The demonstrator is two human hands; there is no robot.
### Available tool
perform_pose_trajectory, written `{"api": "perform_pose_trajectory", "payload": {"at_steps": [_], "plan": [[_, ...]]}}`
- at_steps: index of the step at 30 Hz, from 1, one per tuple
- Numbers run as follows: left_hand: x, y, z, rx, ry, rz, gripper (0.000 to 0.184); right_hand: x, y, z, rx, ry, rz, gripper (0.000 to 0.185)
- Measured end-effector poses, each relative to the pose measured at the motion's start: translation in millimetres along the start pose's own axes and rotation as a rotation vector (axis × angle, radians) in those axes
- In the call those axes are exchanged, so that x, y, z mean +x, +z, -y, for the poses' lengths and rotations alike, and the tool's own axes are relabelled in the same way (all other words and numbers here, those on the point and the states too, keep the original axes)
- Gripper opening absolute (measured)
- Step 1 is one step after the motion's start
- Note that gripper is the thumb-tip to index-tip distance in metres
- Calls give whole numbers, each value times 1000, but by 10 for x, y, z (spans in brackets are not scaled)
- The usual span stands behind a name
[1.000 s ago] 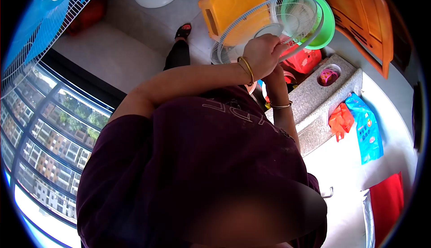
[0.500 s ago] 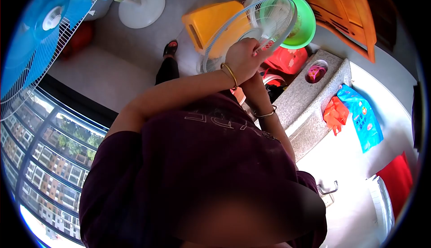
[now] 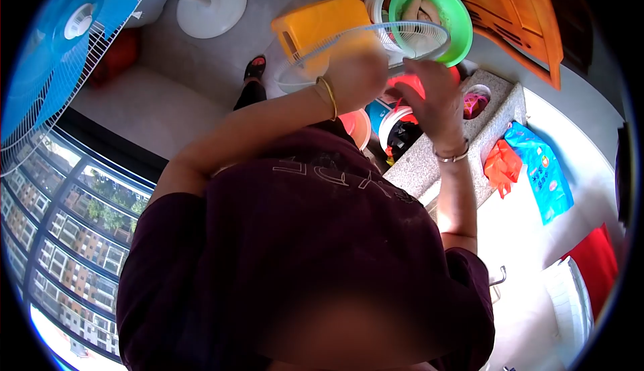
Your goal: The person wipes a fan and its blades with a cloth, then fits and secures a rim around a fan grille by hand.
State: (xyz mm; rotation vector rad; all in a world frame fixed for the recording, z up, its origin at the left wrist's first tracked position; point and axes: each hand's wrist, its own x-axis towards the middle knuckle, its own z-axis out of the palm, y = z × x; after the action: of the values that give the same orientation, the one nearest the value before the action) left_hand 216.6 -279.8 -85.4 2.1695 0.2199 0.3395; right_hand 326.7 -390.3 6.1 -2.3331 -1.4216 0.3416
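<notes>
A round white wire fan guard (image 3: pixel 322 50) is held out in front of me, tilted so that it looks narrow. My left hand (image 3: pixel 359 79), with a gold bracelet at the wrist, is closed on its near rim; motion blurs the fingers. My right hand (image 3: pixel 435 96), wearing a thinner bangle, is raised by the guard's right end, thumb and fingers apart. Whether its fingertips touch the rim is unclear. At the far left stands the fan (image 3: pixel 50 42) with blue blades behind a wire grille.
Beyond the guard are a yellow bin (image 3: pixel 315 22), a green basin (image 3: pixel 459 25) and red containers. A granite ledge (image 3: pixel 493 92) runs along the right, near an orange bag (image 3: pixel 502 168) and a blue packet (image 3: pixel 542 176). A white round base (image 3: pixel 221 12) stands on the floor.
The guard has tipped to a flatter angle. My right hand has parted from my left hand and moved right and upward, its fingers spreading. My left hand stays at the rim.
</notes>
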Motion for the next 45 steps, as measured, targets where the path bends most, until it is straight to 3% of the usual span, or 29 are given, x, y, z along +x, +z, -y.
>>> {"api": "perform_pose_trajectory", "payload": {"at_steps": [1,3,6,9,11,16,21,29,33,39,45], "plan": [[-23,-28,27,24,101,7,13,174,-28,-37,-106,-231,-54,29],[-90,-55,62,-63,64,34,13,238,12,-139,-203,-468,-103,31],[-179,-109,142,-130,51,116,13,128,170,-406,14,-194,605,25],[-203,-257,206,-47,125,162,14,153,161,-257,-7,-130,684,24],[-244,-321,237,11,169,157,14,140,190,-226,-3,-112,680,24],[-349,-552,442,190,313,-171,29,167,208,-13,75,-126,377,29],[-314,-811,393,108,378,-152,36,198,78,169,126,-53,348,27],[-489,-1395,398,219,428,-293,39,250,-88,542,168,-172,92,20],[-641,-1526,442,337,421,-279,40,345,-149,772,57,-282,103,24],[-554,-1858,283,482,485,-501,38,478,-211,957,6,-356,77,20],[-545,-2182,296,309,407,-371,43,675,-357,1078,-3,-395,-33,20]]}}
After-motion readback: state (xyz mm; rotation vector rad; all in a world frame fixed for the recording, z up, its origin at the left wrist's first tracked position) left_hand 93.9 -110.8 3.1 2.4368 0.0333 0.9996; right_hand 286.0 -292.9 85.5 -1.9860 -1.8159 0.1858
